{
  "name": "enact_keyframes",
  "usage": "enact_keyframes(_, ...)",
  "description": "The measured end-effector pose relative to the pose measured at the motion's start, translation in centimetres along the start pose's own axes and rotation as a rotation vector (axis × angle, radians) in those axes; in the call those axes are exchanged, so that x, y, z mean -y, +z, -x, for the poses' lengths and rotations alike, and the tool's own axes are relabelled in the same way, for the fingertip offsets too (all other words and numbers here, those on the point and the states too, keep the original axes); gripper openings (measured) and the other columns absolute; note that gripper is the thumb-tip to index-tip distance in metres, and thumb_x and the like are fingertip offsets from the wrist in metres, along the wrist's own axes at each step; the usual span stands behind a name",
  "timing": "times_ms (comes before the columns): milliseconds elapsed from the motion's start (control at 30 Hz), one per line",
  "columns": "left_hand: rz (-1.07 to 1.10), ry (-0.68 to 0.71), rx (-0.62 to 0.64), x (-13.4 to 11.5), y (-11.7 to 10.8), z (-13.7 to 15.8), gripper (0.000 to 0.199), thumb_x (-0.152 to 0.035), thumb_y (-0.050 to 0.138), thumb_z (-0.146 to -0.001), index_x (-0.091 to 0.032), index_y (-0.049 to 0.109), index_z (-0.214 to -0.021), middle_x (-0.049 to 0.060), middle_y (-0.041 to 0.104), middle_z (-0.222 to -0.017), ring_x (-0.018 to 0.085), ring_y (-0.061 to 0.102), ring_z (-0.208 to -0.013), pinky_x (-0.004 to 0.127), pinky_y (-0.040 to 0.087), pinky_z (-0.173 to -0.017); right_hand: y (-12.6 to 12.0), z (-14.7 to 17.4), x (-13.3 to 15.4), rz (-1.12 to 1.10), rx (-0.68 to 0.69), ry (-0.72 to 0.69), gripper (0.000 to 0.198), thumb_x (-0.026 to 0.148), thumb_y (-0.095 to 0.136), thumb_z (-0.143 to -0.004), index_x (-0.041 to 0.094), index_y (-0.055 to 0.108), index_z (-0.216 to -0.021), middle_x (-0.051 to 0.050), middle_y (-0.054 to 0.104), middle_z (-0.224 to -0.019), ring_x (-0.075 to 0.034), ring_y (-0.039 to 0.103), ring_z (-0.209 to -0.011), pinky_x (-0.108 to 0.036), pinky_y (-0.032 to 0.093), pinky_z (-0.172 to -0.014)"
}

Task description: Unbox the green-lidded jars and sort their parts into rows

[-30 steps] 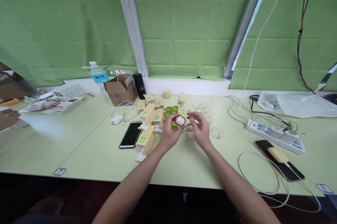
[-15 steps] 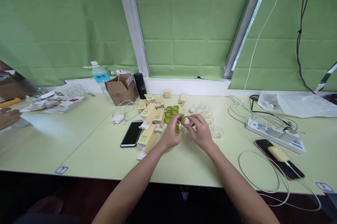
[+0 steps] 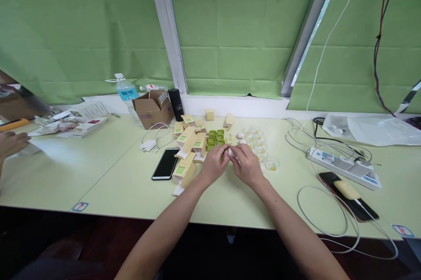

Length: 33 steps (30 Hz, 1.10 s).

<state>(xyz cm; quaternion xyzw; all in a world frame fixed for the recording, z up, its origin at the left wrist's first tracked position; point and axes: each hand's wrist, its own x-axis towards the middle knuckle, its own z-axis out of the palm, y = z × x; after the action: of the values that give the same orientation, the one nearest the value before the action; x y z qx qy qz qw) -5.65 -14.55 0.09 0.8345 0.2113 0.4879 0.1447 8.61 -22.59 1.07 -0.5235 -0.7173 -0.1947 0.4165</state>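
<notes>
Over the middle of the table, my left hand [image 3: 214, 162] and my right hand [image 3: 247, 163] meet with their fingertips closed around a small white rounded piece [image 3: 231, 152]. The small green piece held by the left fingers half a second ago is largely hidden by them now. Just beyond are several small green square cups [image 3: 215, 136] in rows and a few tiny yellow pieces [image 3: 229, 138]. To the right of these lie another white rounded piece [image 3: 240, 135] and several clear plastic shells [image 3: 259, 145] with yellow spots.
Small tan cardboard boxes [image 3: 186, 138] are heaped left of my hands, beside a phone [image 3: 165, 164]. Behind stand a brown carton [image 3: 153, 111], a black flask [image 3: 176, 104] and a water bottle [image 3: 127, 93]. A power strip [image 3: 344, 167] and cables lie right. Another person's hand [image 3: 13, 143] is far left.
My hands have come closer together, and the fingers now cover the green piece that showed beside the white one. The view has shifted slightly.
</notes>
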Motion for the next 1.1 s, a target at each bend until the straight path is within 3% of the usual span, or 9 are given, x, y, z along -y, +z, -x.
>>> enact_keyframes(233,0.039,-0.044,-0.076,0.0,0.1,0.0,0.029,-0.017,0.043,-0.098,-0.019,0.069,-0.112,0.008,0.077,-0.105,0.021,0.072,-0.098,0.035,0.057,-0.087,0.9,-0.4,0.7,0.02,-0.038,-0.006,0.029,0.018,0.046,-0.101,0.013,0.059,-0.126,-0.014,0.06,-0.099,-0.027,0.054,-0.093,-0.04,0.052,-0.077)
enact_keyframes(433,0.118,-0.137,-0.099,-0.3,0.2,-0.3,0.028,-0.021,0.044,-0.099,-0.02,0.07,-0.109,0.007,0.076,-0.103,0.021,0.071,-0.097,0.034,0.056,-0.087,1.3,-0.4,0.6,-0.017,-0.028,0.064,0.03,0.021,0.044,-0.102,0.017,0.057,-0.13,-0.015,0.06,-0.107,-0.029,0.057,-0.1,-0.043,0.054,-0.083)
enact_keyframes(600,0.23,-0.131,0.041,0.4,-0.3,-0.2,0.03,-0.032,0.054,-0.099,-0.02,0.065,-0.124,0.01,0.072,-0.113,0.022,0.067,-0.095,0.036,0.056,-0.084,1.4,-0.2,-0.5,-0.236,-0.055,0.164,0.027,0.025,0.047,-0.102,0.02,0.055,-0.127,-0.015,0.059,-0.116,-0.028,0.059,-0.111,-0.047,0.056,-0.094)
enact_keyframes(733,0.199,-0.157,0.109,0.9,-0.2,-0.1,0.04,-0.031,0.068,-0.09,-0.021,0.062,-0.128,0.008,0.069,-0.109,0.022,0.064,-0.09,0.037,0.055,-0.084,1.2,-0.2,-1.3,-0.433,-0.057,0.301,0.023,0.029,0.052,-0.099,0.024,0.057,-0.121,-0.012,0.06,-0.117,-0.025,0.061,-0.109,-0.042,0.062,-0.084)
enact_keyframes(933,0.179,-0.239,-0.013,0.9,-0.3,-0.2,0.042,-0.025,0.069,-0.088,-0.024,0.061,-0.128,0.008,0.068,-0.113,0.022,0.063,-0.097,0.036,0.053,-0.087,-1.0,-0.5,-2.1,-0.424,-0.246,0.417,0.023,0.035,0.061,-0.094,0.027,0.062,-0.116,-0.009,0.063,-0.118,-0.025,0.061,-0.112,-0.041,0.061,-0.086)
enact_keyframes(1000,0.181,-0.276,-0.101,1.1,-0.4,-0.3,0.042,-0.027,0.068,-0.088,-0.024,0.06,-0.129,0.008,0.067,-0.117,0.022,0.062,-0.099,0.036,0.052,-0.085,-1.7,-0.4,-2.3,-0.343,-0.174,0.382,0.022,0.036,0.067,-0.091,0.027,0.065,-0.111,-0.008,0.067,-0.113,-0.026,0.06,-0.109,-0.042,0.059,-0.084)
enact_keyframes(1100,0.209,-0.321,-0.208,1.5,-0.6,-0.4,0.042,-0.03,0.066,-0.091,-0.023,0.058,-0.131,0.01,0.066,-0.124,0.023,0.062,-0.104,0.036,0.051,-0.087,-1.9,0.2,-2.0,-0.188,0.116,0.252,0.018,0.032,0.075,-0.087,0.026,0.069,-0.102,-0.007,0.072,-0.104,-0.028,0.06,-0.103,-0.045,0.052,-0.087)
